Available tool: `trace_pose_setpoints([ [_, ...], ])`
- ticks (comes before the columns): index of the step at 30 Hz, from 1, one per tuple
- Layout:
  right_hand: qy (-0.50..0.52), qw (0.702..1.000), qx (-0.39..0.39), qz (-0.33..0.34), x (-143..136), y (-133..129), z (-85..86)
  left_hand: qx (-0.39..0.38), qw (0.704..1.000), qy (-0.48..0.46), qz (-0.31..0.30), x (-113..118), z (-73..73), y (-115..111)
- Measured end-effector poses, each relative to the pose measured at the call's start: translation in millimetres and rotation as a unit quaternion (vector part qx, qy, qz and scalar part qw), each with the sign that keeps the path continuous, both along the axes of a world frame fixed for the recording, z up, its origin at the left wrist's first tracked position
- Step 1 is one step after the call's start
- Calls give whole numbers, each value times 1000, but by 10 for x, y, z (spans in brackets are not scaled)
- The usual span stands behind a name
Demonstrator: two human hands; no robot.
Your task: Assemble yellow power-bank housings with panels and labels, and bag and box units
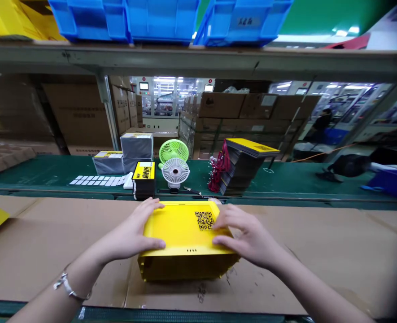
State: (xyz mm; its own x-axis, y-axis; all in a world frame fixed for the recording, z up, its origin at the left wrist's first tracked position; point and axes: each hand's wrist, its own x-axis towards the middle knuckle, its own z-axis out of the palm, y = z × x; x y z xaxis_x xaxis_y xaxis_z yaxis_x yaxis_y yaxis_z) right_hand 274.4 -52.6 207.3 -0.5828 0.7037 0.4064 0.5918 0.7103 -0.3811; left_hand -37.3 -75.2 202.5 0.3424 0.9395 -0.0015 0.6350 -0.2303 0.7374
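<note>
A yellow plastic housing, open on the side facing me, stands on the cardboard. Its top bears a printed QR code and a short row of small slots by the front edge. My left hand grips its left side, thumb on the top near the front corner and fingers over the far left edge. At the right side is my right hand, its thumb on the top and its curled fingers at the edge beside the QR code. The inside of the housing is dark.
Cardboard covers the near bench. Behind are a stack of yellow-and-black labels, two small fans, a box cutter, red wires and a tall leaning stack of yellow-topped panels. Blue bins sit on a shelf overhead.
</note>
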Motion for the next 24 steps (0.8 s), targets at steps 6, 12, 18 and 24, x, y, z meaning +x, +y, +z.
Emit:
trace_pose_setpoints([
  [6,64,965,-184,-175,-191,418,-125,-68,967,-197,146,244,-206,436],
  [12,158,933,-265,-184,-290,514,-223,-94,950,-254,158,262,-246,541],
  [18,229,918,-299,-124,-215,457,-280,-122,942,-286,128,243,-228,420],
  [24,228,915,-304,-138,-246,535,-325,-53,964,-196,171,250,-203,405],
])
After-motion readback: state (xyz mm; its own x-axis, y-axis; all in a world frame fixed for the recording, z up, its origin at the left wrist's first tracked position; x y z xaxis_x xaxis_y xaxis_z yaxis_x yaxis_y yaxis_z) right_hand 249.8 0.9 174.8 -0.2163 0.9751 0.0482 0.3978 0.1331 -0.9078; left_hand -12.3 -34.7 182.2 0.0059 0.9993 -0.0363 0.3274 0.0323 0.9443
